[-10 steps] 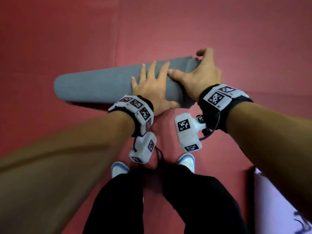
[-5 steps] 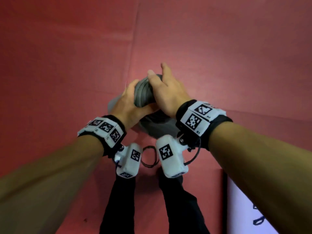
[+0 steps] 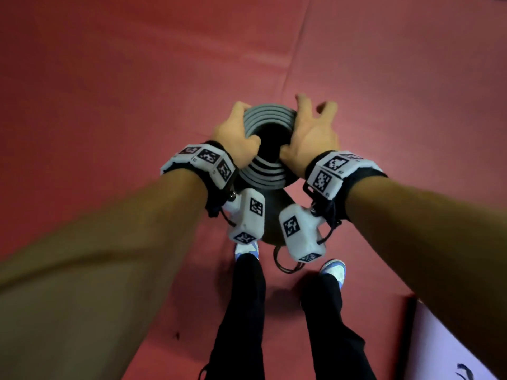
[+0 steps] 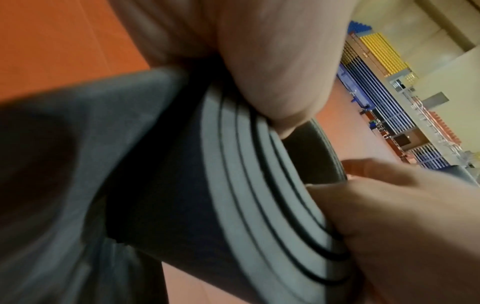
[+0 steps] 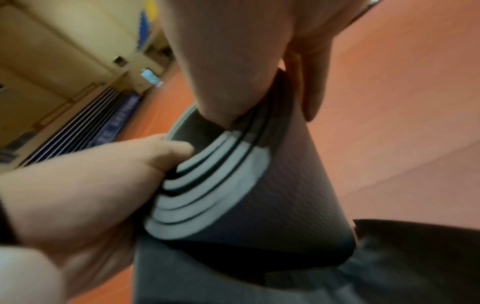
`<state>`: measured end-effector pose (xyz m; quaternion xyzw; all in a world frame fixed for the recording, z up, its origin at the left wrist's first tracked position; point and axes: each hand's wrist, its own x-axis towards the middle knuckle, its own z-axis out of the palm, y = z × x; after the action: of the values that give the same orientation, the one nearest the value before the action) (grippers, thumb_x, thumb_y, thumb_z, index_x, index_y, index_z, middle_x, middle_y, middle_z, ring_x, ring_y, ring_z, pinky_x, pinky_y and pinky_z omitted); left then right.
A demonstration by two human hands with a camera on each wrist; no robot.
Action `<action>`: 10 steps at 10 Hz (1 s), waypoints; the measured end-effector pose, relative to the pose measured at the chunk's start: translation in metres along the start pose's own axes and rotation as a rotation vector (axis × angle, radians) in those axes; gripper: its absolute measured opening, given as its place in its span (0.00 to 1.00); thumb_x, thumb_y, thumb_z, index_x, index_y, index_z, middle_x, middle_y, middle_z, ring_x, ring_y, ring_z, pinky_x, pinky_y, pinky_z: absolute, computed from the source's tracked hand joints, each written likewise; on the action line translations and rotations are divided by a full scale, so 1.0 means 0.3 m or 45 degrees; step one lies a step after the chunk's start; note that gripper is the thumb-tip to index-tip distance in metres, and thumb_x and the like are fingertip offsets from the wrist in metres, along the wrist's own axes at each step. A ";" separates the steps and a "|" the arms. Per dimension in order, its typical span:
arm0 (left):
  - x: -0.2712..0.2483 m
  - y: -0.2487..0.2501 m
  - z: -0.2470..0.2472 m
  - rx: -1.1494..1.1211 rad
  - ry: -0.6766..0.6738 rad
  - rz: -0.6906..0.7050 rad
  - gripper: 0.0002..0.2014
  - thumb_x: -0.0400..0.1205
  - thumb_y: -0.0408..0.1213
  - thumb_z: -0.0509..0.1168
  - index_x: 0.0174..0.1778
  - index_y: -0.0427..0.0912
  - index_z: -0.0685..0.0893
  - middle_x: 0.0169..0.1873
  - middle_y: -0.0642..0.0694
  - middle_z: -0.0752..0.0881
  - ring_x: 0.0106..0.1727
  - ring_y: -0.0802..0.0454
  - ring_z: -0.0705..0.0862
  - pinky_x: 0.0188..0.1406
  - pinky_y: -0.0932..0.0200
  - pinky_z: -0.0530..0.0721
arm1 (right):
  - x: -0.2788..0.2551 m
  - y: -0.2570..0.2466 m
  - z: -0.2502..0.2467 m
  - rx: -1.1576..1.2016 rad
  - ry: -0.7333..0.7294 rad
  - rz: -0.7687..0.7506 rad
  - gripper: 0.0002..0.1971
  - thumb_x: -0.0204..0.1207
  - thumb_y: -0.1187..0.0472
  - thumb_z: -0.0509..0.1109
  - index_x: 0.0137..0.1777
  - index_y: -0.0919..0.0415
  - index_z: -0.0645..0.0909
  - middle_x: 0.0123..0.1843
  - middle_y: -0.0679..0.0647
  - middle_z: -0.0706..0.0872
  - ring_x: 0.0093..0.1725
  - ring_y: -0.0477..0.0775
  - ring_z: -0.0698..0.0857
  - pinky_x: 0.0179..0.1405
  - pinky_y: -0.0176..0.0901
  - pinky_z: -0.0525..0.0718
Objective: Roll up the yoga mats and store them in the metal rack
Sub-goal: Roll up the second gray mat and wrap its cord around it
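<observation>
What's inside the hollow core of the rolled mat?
Both thumbs hook into the mat core: left hand, right hand. Deeper inside is dark, so anything there is hidden.

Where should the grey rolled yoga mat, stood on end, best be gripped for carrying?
Probably at the upper rim of the grey rolled foam yoga mat, from opposite sides. The left hand and right hand already flank its open end, thumbs hooked into the hollow core, pinching the spiral layers. That likely keeps the loose coil from unwinding.

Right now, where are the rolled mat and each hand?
rolled mat (image 3: 265, 175), head view, on its coiled end.
left hand (image 3: 236, 137), head view, back of hand.
right hand (image 3: 312, 138), head view, back of hand.
</observation>
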<state>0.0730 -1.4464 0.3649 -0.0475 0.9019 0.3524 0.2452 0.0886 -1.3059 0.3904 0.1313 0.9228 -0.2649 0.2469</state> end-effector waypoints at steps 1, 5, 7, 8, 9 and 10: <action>0.023 -0.039 -0.038 -0.048 0.023 -0.041 0.18 0.81 0.33 0.62 0.66 0.47 0.71 0.39 0.51 0.81 0.42 0.45 0.80 0.40 0.58 0.72 | 0.010 -0.021 0.029 -0.324 0.199 -0.296 0.32 0.75 0.51 0.69 0.77 0.59 0.65 0.75 0.64 0.65 0.64 0.71 0.75 0.61 0.59 0.74; 0.038 -0.052 -0.100 -0.246 -0.104 -0.066 0.14 0.82 0.33 0.63 0.59 0.48 0.68 0.38 0.51 0.81 0.37 0.53 0.78 0.34 0.61 0.74 | 0.001 -0.214 -0.048 -0.993 -0.262 -0.764 0.15 0.81 0.47 0.60 0.50 0.58 0.79 0.43 0.56 0.78 0.42 0.60 0.76 0.40 0.48 0.73; 0.018 -0.004 -0.116 -0.355 -0.224 -0.217 0.24 0.84 0.30 0.65 0.76 0.36 0.66 0.51 0.42 0.80 0.41 0.53 0.75 0.26 0.72 0.72 | 0.017 -0.261 -0.017 -0.811 -0.351 -0.424 0.10 0.80 0.56 0.66 0.44 0.62 0.71 0.34 0.52 0.73 0.44 0.57 0.76 0.41 0.45 0.72; 0.018 -0.014 -0.139 -0.293 -0.199 -0.413 0.28 0.82 0.48 0.68 0.76 0.40 0.71 0.59 0.39 0.83 0.55 0.40 0.84 0.47 0.56 0.80 | 0.001 -0.273 -0.005 -0.750 -0.389 -0.406 0.14 0.81 0.56 0.66 0.36 0.60 0.69 0.37 0.52 0.78 0.46 0.59 0.77 0.31 0.46 0.70; -0.026 -0.016 -0.186 -0.408 -0.193 -0.705 0.54 0.65 0.84 0.52 0.71 0.40 0.79 0.61 0.40 0.84 0.59 0.36 0.85 0.65 0.44 0.81 | -0.006 -0.246 0.024 -0.682 -0.407 -0.427 0.09 0.82 0.57 0.66 0.58 0.58 0.80 0.63 0.60 0.83 0.63 0.64 0.82 0.35 0.39 0.72; -0.051 -0.078 -0.163 -0.742 -0.334 -0.771 0.65 0.48 0.89 0.50 0.74 0.47 0.79 0.65 0.37 0.85 0.60 0.35 0.86 0.65 0.36 0.82 | 0.007 -0.210 0.036 -0.624 -0.263 -0.293 0.15 0.83 0.58 0.61 0.63 0.66 0.79 0.61 0.64 0.83 0.61 0.64 0.83 0.48 0.47 0.78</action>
<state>0.0726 -1.4975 0.3887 -0.3315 0.6715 0.5074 0.4263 0.0674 -1.3635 0.4080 -0.0654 0.9382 -0.0722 0.3322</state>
